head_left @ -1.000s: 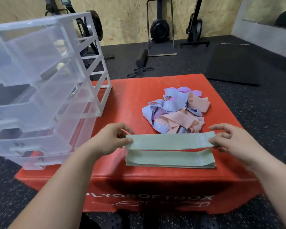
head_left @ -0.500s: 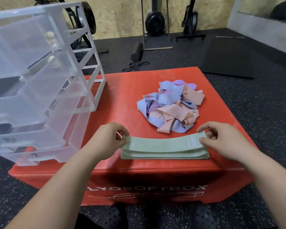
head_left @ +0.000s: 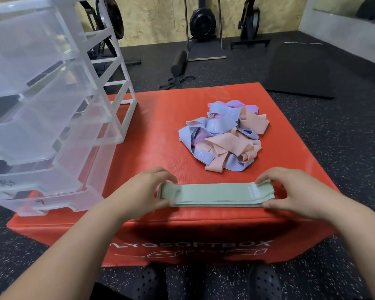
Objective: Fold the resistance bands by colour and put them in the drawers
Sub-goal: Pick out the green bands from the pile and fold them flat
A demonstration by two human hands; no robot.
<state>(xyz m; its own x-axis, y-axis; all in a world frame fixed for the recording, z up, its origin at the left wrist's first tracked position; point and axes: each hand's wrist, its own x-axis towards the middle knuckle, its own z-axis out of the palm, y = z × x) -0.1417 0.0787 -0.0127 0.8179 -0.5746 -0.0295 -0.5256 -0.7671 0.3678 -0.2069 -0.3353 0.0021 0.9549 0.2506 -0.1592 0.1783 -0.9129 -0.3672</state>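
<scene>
At the near edge of the red box [head_left: 156,131], the green band stack [head_left: 217,194] lies flat, its layers aligned. My left hand [head_left: 139,191] and right hand [head_left: 290,191] each grip one end, fingers curled over the top. Judgement: square the ends, press the layers flat, and lift level so none slips. At mid-box sits the mixed pile [head_left: 223,135] of blue, peach and purple bands, unsorted. On the box's left side stands the drawer unit [head_left: 52,105], its drawers partly out; no bands visible inside.

Lying stacked at 6 o'clock: green bands [head_left: 217,194]. Sitting tangled at 1 o'clock: blue, peach and purple bands [head_left: 223,137]. Standing at 9 o'clock: clear drawers [head_left: 41,126], pulled out.
</scene>
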